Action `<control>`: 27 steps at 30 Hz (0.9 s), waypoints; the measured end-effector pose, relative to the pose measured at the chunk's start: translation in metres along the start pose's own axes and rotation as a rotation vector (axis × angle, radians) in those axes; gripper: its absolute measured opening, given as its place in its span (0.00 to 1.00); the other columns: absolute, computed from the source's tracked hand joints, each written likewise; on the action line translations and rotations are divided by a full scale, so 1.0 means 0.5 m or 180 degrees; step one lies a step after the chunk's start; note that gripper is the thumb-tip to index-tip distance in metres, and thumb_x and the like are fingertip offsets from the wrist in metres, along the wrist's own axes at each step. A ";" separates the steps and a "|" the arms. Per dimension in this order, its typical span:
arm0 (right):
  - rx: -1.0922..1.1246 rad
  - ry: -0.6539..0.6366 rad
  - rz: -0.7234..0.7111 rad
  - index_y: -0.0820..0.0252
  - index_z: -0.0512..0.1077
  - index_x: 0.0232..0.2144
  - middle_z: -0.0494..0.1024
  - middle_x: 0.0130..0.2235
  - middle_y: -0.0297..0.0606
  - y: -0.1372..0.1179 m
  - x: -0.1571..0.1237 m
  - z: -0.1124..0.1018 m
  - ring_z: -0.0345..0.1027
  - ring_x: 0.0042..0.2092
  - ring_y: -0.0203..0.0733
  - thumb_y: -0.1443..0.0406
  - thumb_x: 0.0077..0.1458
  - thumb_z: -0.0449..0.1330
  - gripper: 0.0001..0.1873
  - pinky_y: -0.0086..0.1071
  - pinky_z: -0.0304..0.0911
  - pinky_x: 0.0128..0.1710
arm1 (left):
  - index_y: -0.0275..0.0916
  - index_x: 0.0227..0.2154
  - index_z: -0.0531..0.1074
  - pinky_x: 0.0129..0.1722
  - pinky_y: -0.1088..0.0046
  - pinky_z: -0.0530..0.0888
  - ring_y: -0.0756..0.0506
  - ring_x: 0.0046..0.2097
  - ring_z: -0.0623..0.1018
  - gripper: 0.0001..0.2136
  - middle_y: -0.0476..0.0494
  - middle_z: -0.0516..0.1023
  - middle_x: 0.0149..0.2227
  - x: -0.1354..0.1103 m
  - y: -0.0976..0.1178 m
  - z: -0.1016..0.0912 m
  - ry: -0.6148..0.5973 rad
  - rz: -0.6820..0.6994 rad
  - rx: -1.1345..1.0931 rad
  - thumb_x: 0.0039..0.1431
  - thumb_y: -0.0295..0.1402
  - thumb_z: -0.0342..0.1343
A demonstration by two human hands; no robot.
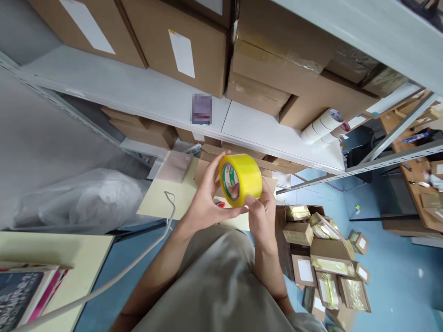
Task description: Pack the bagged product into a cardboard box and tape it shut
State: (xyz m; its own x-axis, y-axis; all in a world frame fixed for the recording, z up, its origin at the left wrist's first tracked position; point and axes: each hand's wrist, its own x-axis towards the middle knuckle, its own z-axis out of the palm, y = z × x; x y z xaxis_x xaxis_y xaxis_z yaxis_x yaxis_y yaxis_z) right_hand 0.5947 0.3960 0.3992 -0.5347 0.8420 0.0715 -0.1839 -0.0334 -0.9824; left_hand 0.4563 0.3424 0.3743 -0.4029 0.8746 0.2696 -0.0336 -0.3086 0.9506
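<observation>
A wide roll of yellow packing tape is held up in front of me, its green and white printed core turned to the left. My left hand is closed around its left side, fingers up at the top edge and thumb below. My right hand grips the lower right of the roll, with its thumb on the yellow face. Behind my left hand shows a small red and blue object, mostly hidden. Beneath both hands lies a pale yellow tabletop.
Ahead, a white shelf carries large cardboard boxes and white tape rolls. On the right, a pile of small taped boxes covers the blue floor. A white cable crosses at left, near books and a plastic bag.
</observation>
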 end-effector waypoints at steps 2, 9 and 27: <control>-0.0045 0.0068 0.0056 0.51 0.73 0.47 0.82 0.37 0.35 0.003 0.001 0.005 0.77 0.37 0.45 0.47 0.61 0.65 0.19 0.37 0.75 0.35 | 0.52 0.76 0.57 0.73 0.48 0.69 0.26 0.79 0.58 0.59 0.32 0.54 0.79 -0.001 -0.002 -0.002 0.0022 0.0062 0.0094 0.43 0.48 0.83; -0.0061 0.0048 0.0056 0.52 0.71 0.44 0.80 0.38 0.35 0.011 0.000 0.004 0.76 0.38 0.45 0.47 0.61 0.66 0.19 0.38 0.75 0.38 | 0.52 0.75 0.57 0.72 0.47 0.69 0.26 0.78 0.59 0.60 0.31 0.55 0.79 -0.009 -0.015 0.002 0.0050 0.0185 0.0109 0.41 0.49 0.83; -0.0395 -0.0205 -0.0208 0.51 0.70 0.51 0.79 0.44 0.37 -0.007 -0.013 0.013 0.75 0.42 0.45 0.46 0.62 0.67 0.23 0.40 0.76 0.44 | 0.59 0.75 0.59 0.62 0.55 0.79 0.29 0.71 0.71 0.60 0.35 0.66 0.74 -0.001 -0.028 -0.027 -0.0287 -0.0286 -0.0435 0.39 0.50 0.83</control>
State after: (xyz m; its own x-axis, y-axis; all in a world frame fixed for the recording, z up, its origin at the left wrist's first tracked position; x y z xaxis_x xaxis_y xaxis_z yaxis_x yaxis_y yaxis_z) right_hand 0.5934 0.3873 0.4032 -0.5775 0.8037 0.1431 -0.1189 0.0906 -0.9888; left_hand 0.4444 0.3412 0.3591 -0.3091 0.9290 0.2033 -0.1923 -0.2704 0.9433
